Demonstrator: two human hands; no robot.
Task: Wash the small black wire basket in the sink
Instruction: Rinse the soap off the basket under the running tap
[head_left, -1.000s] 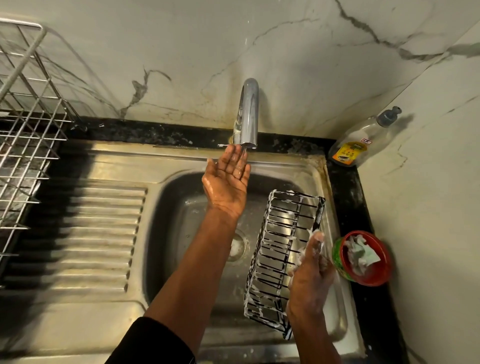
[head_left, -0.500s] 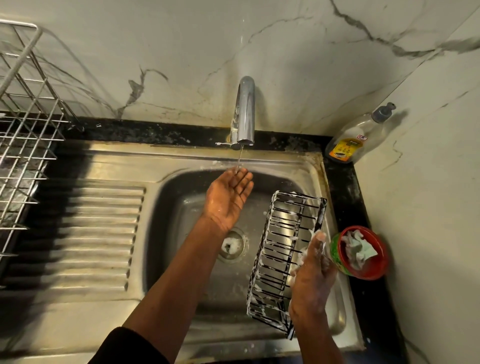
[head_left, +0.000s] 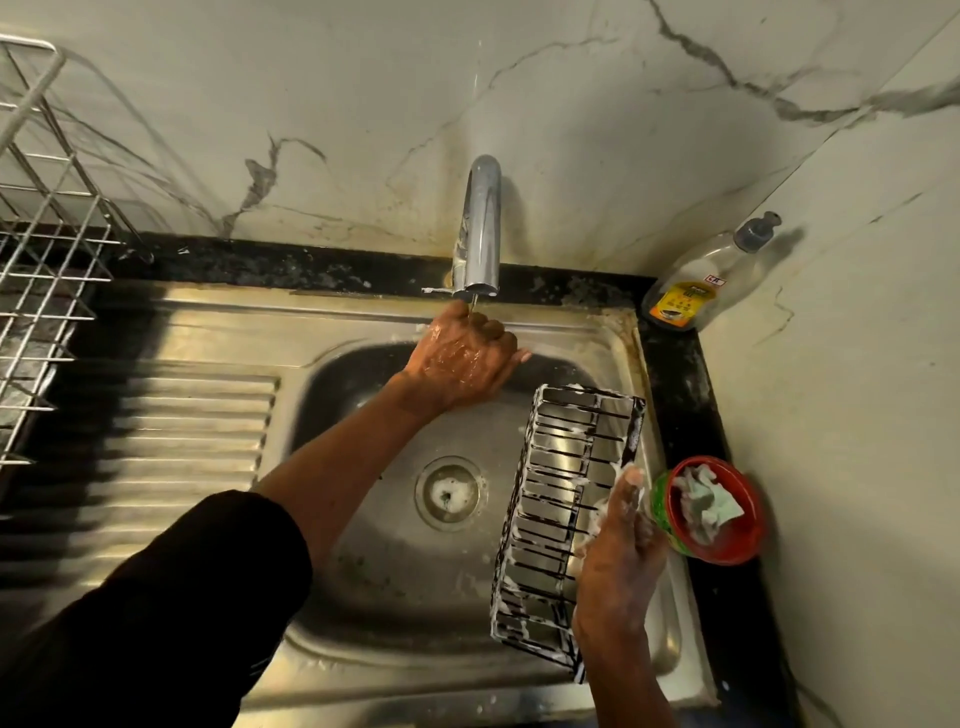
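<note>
- With the round metal drain (head_left: 449, 491) of the stainless steel sink (head_left: 182, 415) taken as the middle of the clock, a black sleeve (head_left: 156, 623) enters from 7 o'clock and covers the left arm to below the elbow.
- At 4 o'clock the right hand (head_left: 618, 561), white with foam, closes its fingers and thumb round the right long rim of the small black wire basket (head_left: 558, 506).
- This basket is between 3 and 5 o'clock, over the right part of the sink bowl. It is tilted, its wires carry foam, and its long side runs from near to far. Whether its lower end touches the sink floor I cannot tell.
- At 3 o'clock a round red bowl (head_left: 748, 540) stands on the black counter (head_left: 680, 395), just beside the sink rim, and holds a crumpled pale green cloth (head_left: 709, 506).
- At 12 o'clock the left hand (head_left: 462, 358) is wet, its back up, fingers loosely bent, with nothing in it.
- Just above it, a curved chrome tap (head_left: 483, 228) lets a thin stream of water fall on that hand.
- At 2 o'clock a clear plastic bottle (head_left: 701, 280) with grey pump and yellow label leans in the corner.
- At 10 o'clock stands a silver wire dish rack (head_left: 41, 234).
- Behind all this is a pale marble wall (head_left: 363, 104) with dark veins.
</note>
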